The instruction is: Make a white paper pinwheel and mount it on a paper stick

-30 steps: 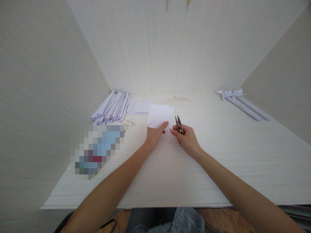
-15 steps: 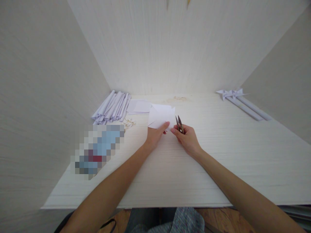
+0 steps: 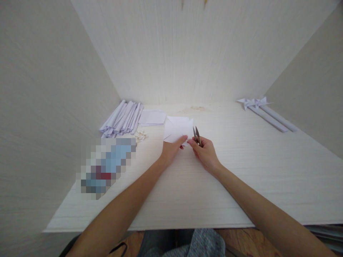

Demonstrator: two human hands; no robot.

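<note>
A square of white paper (image 3: 177,127) with slits cut in from its corners is pinched in my left hand (image 3: 173,148), thumb on top and the other fingers mostly hidden beneath. My right hand (image 3: 205,151) is closed around a pair of thread snips (image 3: 197,135), their dark blades pointing away from me and slightly apart. The snips are just to the right of the paper. My right thumb and fingertips are by the paper's lower right corner; whether they touch it I cannot tell.
Rolled paper tubes (image 3: 124,117) lie heaped at the back left, beside stacked paper squares (image 3: 152,117) and small pale bits (image 3: 141,136). A blurred-out object (image 3: 109,166) lies at left. Two paper pinwheels (image 3: 254,103) on rolled sticks rest at back right. Walls enclose the table (image 3: 268,171).
Both hands stay nearly in place, with the paper and the snips still held. The whole view has shifted very slightly.
</note>
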